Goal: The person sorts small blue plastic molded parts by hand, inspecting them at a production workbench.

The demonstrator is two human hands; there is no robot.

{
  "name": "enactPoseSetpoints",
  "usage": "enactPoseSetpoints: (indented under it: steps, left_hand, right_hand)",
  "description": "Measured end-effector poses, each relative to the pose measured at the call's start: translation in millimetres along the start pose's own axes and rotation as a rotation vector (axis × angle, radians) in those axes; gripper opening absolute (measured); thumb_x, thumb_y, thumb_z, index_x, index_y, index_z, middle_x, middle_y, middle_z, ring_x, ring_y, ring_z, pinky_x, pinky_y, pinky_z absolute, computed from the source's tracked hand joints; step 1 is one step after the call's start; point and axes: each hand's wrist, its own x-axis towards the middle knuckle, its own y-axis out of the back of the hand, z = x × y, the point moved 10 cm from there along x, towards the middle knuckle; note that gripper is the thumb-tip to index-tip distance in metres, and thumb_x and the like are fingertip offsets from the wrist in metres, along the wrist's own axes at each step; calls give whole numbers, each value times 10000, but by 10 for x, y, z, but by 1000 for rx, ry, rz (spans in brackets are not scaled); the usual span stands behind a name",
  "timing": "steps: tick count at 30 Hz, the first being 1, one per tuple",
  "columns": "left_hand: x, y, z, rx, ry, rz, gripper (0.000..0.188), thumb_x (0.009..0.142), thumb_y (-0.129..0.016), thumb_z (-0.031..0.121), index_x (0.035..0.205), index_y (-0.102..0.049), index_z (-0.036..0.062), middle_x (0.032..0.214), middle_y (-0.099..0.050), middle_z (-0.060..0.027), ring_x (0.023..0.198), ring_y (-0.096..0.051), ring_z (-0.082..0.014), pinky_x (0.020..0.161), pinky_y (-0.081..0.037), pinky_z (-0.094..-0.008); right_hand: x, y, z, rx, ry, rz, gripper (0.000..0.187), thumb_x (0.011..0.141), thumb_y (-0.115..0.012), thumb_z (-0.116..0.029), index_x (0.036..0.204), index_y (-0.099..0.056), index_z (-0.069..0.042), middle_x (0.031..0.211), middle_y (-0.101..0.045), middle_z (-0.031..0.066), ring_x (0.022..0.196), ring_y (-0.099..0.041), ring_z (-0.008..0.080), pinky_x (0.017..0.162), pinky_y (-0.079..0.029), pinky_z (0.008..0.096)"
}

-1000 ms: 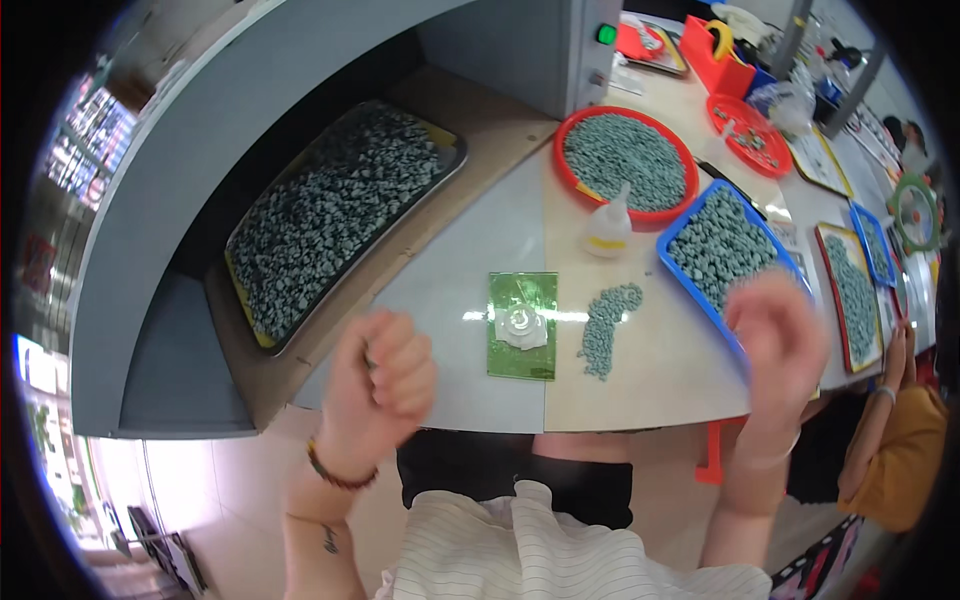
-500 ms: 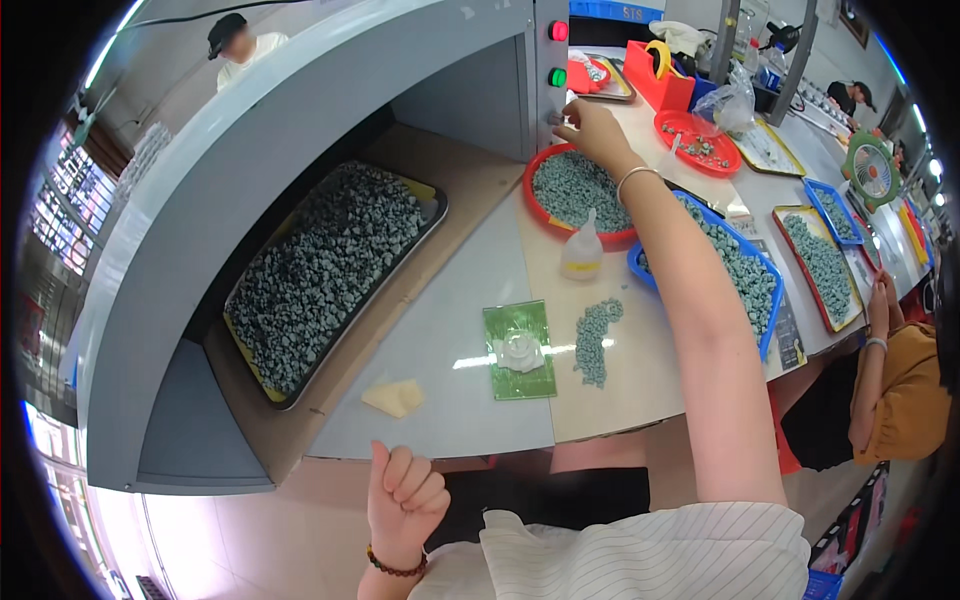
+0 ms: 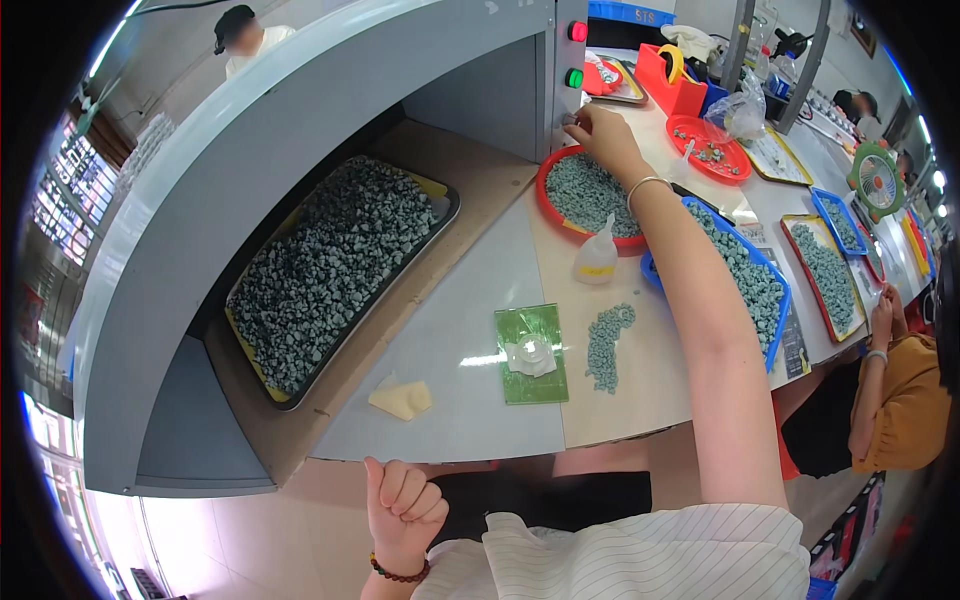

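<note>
My right hand (image 3: 605,140) reaches far across the bench, its fingers pinching a small knob (image 3: 570,119) on the grey machine's (image 3: 420,75) side panel, beneath a red and a green button. My left hand (image 3: 405,505) is curled in a fist, thumb up, off the bench's front edge; nothing shows in it. Inside the machine's opening lies a black-rimmed tray (image 3: 455,205) heaped with grey-green stone chips (image 3: 340,270). Under my right wrist is a round red tray (image 3: 545,200) of similar chips. A white squeeze bottle (image 3: 597,258) stands in front of that tray.
A green square pad (image 3: 515,385) bears a clear round dish (image 3: 531,352). Beside it lie loose chips (image 3: 604,350) and a folded yellowish cloth (image 3: 400,398). A blue basket (image 3: 785,300) of chips sits under my right forearm. A co-worker's hands (image 3: 885,315) are at the far right.
The view has shifted slightly, so the bench things sit a little farther right. My right hand stays at the knob, its fingers now closer around it. My left fist keeps its pose.
</note>
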Motion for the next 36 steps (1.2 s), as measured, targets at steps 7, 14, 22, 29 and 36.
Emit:
enactPoseSetpoints:
  steps: [7,14,22,29,36]
  left_hand:
    - [-31,3,-91,9,32,53,489,951,-274,417,558,-321,130,501,-289,38,457,-249,-86,455,-221,-230]
    - [9,26,-162,-48,71,31,479,957,-269,393,565,-322,123,510,-296,32,467,-258,-97,460,-224,-235]
    - [166,9,-391,-74,239,-25,342,940,-332,302,667,-352,97,577,-367,-8,482,-304,-108,458,-286,-231]
    - [303,-60,-651,146,375,-71,284,937,-391,263,722,-399,78,636,-385,-12,504,-304,-82,436,-265,-197]
    - [290,-62,-753,323,359,-45,278,933,-407,265,751,-428,57,645,-352,0,508,-274,-76,449,-216,-196]
  right_hand:
    - [-24,7,-83,0,28,5,243,763,-616,-219,895,-627,-15,817,-638,142,771,-610,277,716,-471,355]
    - [-62,274,-14,-131,164,95,300,759,-635,-206,987,-578,-20,860,-628,124,795,-603,259,712,-472,345]
    - [-1412,1120,-1142,-187,343,-133,202,701,-602,-33,903,-600,-38,956,-571,101,900,-540,253,802,-430,333]
    - [-2125,916,-1163,-597,334,-163,166,657,-650,-47,814,-633,-99,1109,-531,56,1066,-466,256,889,-362,390]
    - [-2175,842,-1172,-595,398,-200,159,621,-673,-59,766,-624,-103,1119,-533,41,1082,-457,254,888,-341,395]
